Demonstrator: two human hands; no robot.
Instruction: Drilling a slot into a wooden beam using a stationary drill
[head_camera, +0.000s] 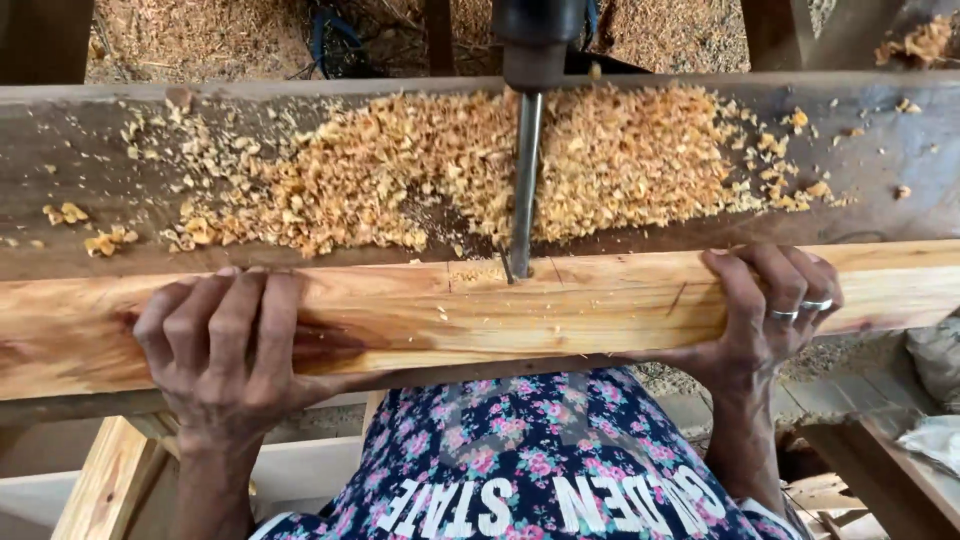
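Observation:
A light wooden plank (560, 305) lies lengthwise across the front of a darker wooden bench (880, 150). My left hand (220, 345) grips the plank's near edge at the left, fingers curled over its top. My right hand (770, 305), with two rings, holds the same plank at the right. Between my hands a steel drill bit (525, 185) comes straight down from a dark chuck (535, 40) and meets the plank's far edge. A thick heap of pale wood shavings (450, 165) lies on the bench around the bit.
More sawdust covers the ground behind the bench (200, 40). A pale wooden frame leg (100, 480) stands under the plank at lower left. Boards and a grey cloth (930, 430) lie at lower right. My flowered garment (530, 470) fills the bottom centre.

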